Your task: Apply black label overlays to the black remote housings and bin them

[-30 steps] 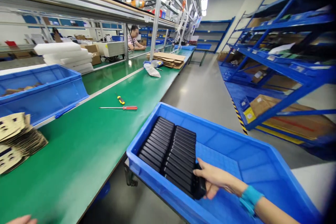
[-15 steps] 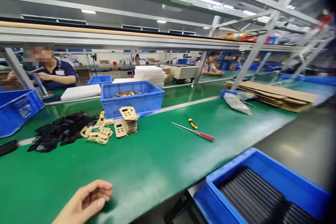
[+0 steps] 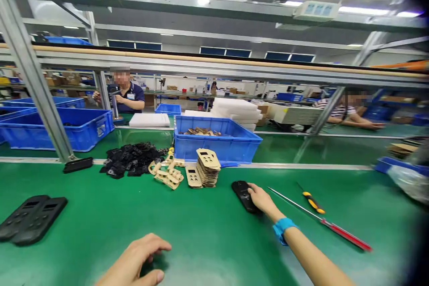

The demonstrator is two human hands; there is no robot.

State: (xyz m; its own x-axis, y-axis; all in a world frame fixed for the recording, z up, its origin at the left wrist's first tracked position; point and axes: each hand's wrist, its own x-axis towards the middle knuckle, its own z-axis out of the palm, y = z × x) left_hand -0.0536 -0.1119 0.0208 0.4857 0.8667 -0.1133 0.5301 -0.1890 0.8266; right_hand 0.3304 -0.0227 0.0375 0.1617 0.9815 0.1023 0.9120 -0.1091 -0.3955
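My right hand (image 3: 263, 199), with a blue band on its wrist, grips the near right side of a black panel-like part (image 3: 244, 194) on the green table (image 3: 201, 232). My left hand (image 3: 142, 257) hovers low over the table, thumb and fingers apart, with nothing in it. Two black panels (image 3: 36, 219) lie overlapping at the far left. Beyond my hands are a stack of beige plates (image 3: 208, 170), loose beige pieces (image 3: 167, 174) and a heap of black parts (image 3: 134, 158).
A red screwdriver (image 3: 346, 235) and a yellow-black one (image 3: 313, 202) lie right of my right arm. A blue bin (image 3: 214, 143) stands behind the stack. Metal posts (image 3: 36, 67) rise at the left. Two people sit across the bench.
The view has swung left. My right hand has come into view on a black part, and the black panels at the left now show. My left hand's fingers are more spread.
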